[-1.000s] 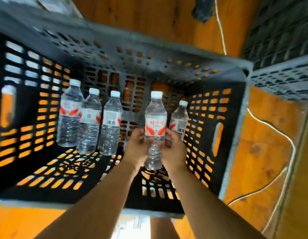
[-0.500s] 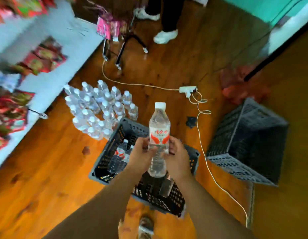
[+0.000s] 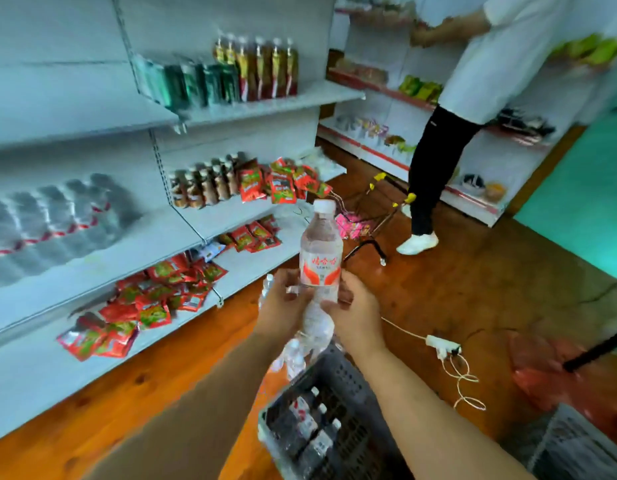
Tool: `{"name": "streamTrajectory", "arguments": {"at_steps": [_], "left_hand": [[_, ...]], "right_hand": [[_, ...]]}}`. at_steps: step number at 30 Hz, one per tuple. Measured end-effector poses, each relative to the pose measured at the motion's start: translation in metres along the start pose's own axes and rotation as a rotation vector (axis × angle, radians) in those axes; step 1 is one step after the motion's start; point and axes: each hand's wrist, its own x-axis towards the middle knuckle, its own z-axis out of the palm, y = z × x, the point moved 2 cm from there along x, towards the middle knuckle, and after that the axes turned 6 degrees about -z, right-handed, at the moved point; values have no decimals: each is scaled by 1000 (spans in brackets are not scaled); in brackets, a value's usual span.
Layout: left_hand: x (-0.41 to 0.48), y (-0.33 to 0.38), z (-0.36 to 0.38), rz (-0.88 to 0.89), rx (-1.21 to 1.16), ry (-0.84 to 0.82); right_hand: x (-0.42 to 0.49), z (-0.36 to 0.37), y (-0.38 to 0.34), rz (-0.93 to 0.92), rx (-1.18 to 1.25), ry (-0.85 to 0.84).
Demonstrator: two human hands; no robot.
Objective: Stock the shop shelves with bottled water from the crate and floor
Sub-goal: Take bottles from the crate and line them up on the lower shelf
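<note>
While both hands clasp its lower half, a clear plastic water bottle with a white cap and red label [image 3: 320,258] stands upright, the left hand [image 3: 286,303] curled round one side and the right hand [image 3: 355,313] round the other. Just below the grip, a dark grey slatted plastic crate [image 3: 348,379] holds more bottles [image 3: 310,424]. To the left, white metal shelves [image 3: 231,109] carry red snack packets [image 3: 154,299] and a blurred row of bottled water [image 3: 51,220]. Beyond, a person in a white top and black trousers [image 3: 438,168] reaches to another shelf.
</note>
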Motion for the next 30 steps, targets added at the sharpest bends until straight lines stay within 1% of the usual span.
{"name": "streamTrajectory", "arguments": {"at_steps": [7,12,15,22,26,30], "left_hand": [[23,30,-136,123,-36,191],[63,41,-228,143,3,281],[90,40,-275,146,17,344],[164,8,-355,42,30,437],[217,-18,-378,-66,-13,507],[277,-38,-392,-137,-25,568]], "right_hand": [[48,115,-77,-194,50,-151],[94,210,-112,-269,48,-236],[118,263,-125,-275,43,-272],[176,365,-123,-210,6,-405],[219,412,-108,-147,-43,-515],[276,453,-89,-169,-88,-610]]}}
